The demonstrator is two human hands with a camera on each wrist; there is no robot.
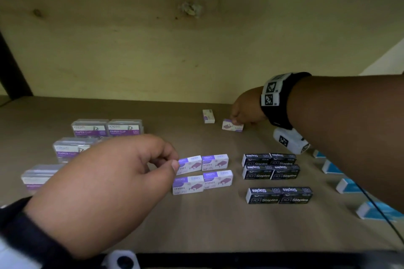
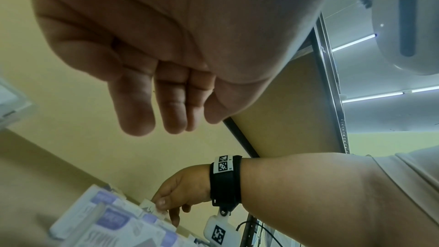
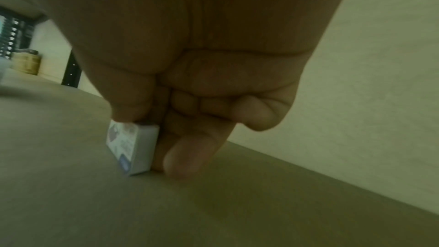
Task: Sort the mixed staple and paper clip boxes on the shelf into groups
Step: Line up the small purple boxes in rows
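Seen from the head camera, a person reaches both arms into a wooden shelf (image 1: 207, 225) with a pale plywood back wall. The right hand (image 1: 246, 111) stretches far back and to the right, its forearm crossing the upper right, a black wrist strap with square black-and-white markers (image 1: 271, 94) around the wrist. Its thumb and fingers pinch a small white and purple staple box (image 1: 232, 125) that sits on the shelf near the back wall; the right wrist view shows the thumb on the box's top edge, fingers behind it and the box's bottom corner on the shelf. A second loose white and purple box (image 1: 208, 116) stands just left of it, apart. The left hand (image 1: 105, 188) hovers low in the foreground, palm down, holding nothing, its fingers loosely curled with thumb and forefinger nearly meeting just beside a block of four white and purple boxes (image 1: 203, 173) printed "KREATI" and "STAPLES", two rows of two, touching. To the right lie six black boxes (image 1: 275, 178) reading "10 Staples", in three rows of two, the front pair set apart from the others. Further right, a column of white and blue boxes (image 1: 349, 185) runs under the right forearm; their print cannot be read. At the left, clear plastic cases (image 1: 107, 128) labelled "KREATI PAPER CLIP" on purple bands lie partly hidden behind the left hand.
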